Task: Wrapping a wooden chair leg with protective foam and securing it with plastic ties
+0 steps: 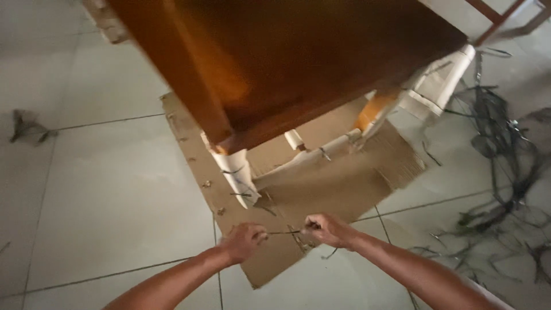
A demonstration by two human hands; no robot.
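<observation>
My left hand (245,241) and my right hand (325,229) are both closed on the ends of a thin dark strip (285,232), stretched taut between them. They hover just above the near corner of a flat brown cardboard sheet (321,189) on the tiled floor. On that sheet stands a polished brown wooden piece of furniture (287,57), seen from above. Its front leg (238,175) is wrapped in pale paper bound with thin ties.
A tangle of dark loose strips (499,155) lies on the tiles at the right. Another paper-wrapped leg (442,80) shows at the right corner. A small dark scrap (26,127) lies at the far left. A red-brown chair frame (493,14) stands at the top right.
</observation>
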